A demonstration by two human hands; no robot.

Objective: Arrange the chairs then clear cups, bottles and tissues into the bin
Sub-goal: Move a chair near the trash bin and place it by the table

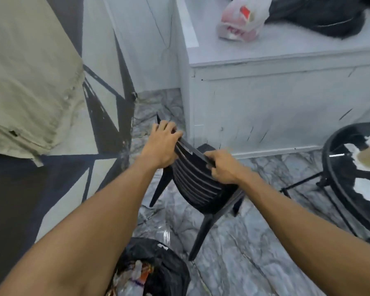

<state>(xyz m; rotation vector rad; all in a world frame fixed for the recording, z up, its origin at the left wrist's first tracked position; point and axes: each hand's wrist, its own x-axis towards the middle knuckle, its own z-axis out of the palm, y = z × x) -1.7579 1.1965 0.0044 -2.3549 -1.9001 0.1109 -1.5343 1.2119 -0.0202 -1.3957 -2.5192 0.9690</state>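
Floor: grey marbled tile, one stretch under everything I can see.
Wall: one, at my left, painted in dark and pale angled shapes, with one beige cloth hanging over it.
Counter: one white block ahead of me; near its far edge lie one red-and-white plastic bag and one dark bundle, side by side and seemingly touching.
Round table: one, black-rimmed, at my right; white crumpled tissue lies on it, and a brownish patch beside that is too blurred for me to name.
Chair: one, black, with a slatted back, tilted toward me, just in front of the counter's near left corner; I count three legs in view.
Arms: two, both bare and stretched forward and down, meeting at the chair's top rail.
Left hand: palm down over the far end of the top rail, fingers curled over its edge, clamped on the chair.
Right hand: on the near end of the same rail, thumb on top, fingers wrapped below, also gripping the chair.
Bin: one, lined with a black bag, at the bottom of view between my forearms, holding wrappers and crumpled plastic.
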